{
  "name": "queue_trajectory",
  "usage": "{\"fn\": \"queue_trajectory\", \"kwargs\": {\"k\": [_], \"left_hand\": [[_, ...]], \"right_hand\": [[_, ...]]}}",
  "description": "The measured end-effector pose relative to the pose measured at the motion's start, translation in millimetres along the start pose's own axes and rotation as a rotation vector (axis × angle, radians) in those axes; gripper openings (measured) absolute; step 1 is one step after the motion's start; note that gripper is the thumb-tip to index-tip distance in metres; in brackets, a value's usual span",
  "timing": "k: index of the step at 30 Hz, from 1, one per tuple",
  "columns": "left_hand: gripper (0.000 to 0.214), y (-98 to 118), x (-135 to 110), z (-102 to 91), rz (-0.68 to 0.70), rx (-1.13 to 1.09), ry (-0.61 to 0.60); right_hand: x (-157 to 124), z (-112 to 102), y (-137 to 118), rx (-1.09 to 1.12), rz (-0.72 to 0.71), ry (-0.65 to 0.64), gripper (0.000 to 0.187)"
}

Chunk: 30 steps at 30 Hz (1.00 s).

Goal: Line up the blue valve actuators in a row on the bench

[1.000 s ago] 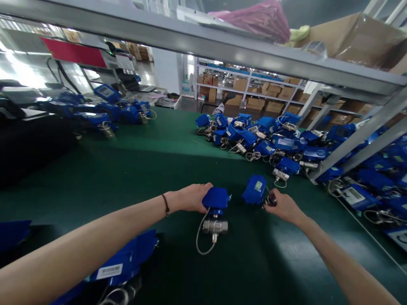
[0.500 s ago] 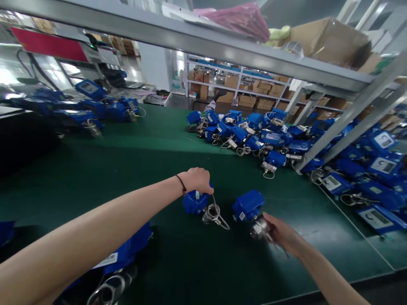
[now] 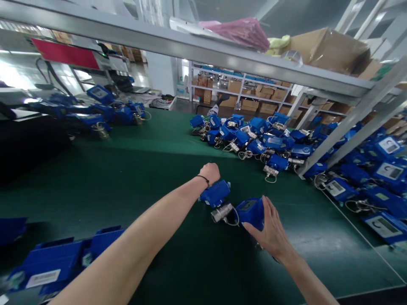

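Arms out over green bench (image 3: 127,169). Left hand (image 3: 210,173) fisted tight around far blue actuator (image 3: 216,192). Right hand (image 3: 270,232) nearer, fingers spread, palm against near blue actuator (image 3: 251,210).

Glossy blue plastic valve housings (image 3: 216,192) with shiny metal fittings (image 3: 220,212) lie on matt green cloth-like table mat (image 3: 133,169)

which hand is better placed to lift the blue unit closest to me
Right, probably. The right hand lies open and spread against the near blue unit; the left hand is closed on the farther blue unit.
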State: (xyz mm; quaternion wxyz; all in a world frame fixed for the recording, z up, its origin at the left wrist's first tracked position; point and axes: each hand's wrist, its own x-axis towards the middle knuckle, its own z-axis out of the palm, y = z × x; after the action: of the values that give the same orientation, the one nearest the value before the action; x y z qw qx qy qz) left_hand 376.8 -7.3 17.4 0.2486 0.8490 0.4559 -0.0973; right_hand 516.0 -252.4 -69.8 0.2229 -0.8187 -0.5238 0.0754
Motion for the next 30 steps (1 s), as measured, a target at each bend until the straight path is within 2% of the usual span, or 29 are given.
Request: {"fn": "queue_trajectory", "kwargs": {"k": [3, 5, 9, 11, 13, 15, 19, 23, 27, 30], "left_hand": [[0.033, -7.6, 1.7, 1.2, 0.045, -0.024, -0.088], [0.036, -21.0, -5.0, -0.6, 0.144, -0.043, -0.138], [0.084, -50.9, -31.7, 7.6, 0.289, -0.063, -0.2], [0.098, -57.9, -44.4, 20.8, 0.307, -0.066, -0.168], [0.096, -59.1, -52.5, 35.1, 0.314, -0.059, -0.096], [0.092, -57.9, -55.1, 44.3, 0.329, -0.028, -0.032], [0.084, -48.2, -48.4, 41.1, 0.412, 0.08, 0.023], [0.068, -11.0, -34.6, 30.9, 0.476, 0.163, 0.022], [0.059, 29.2, -15.8, 25.3, 0.42, 0.116, 0.011], [0.066, 26.4, -3.2, 18.8, 0.287, -0.034, -0.024]], "right_hand": [[15.4, 2.8, -8.1, 0.001, 0.022, -0.036, 0.095], [26.4, 1.1, -5.0, 0.032, 0.028, -0.024, 0.091], [39.7, -10.6, 15.5, 0.239, 0.156, -0.049, 0.09], [41.8, -16.3, 26.6, 0.458, 0.262, -0.115, 0.087], [42.0, -19.4, 34.2, 0.646, 0.326, -0.152, 0.081], [41.9, -19.9, 37.3, 0.718, 0.34, -0.149, 0.077], [46.1, -17.4, 33.9, 0.726, 0.302, -0.179, 0.072], [53.8, -10.5, 22.0, 0.71, 0.315, -0.217, 0.073], [58.3, -3.3, 9.6, 0.73, 0.323, -0.185, 0.073], [60.3, -4.9, 9.4, 0.732, 0.331, -0.198, 0.073]]}}
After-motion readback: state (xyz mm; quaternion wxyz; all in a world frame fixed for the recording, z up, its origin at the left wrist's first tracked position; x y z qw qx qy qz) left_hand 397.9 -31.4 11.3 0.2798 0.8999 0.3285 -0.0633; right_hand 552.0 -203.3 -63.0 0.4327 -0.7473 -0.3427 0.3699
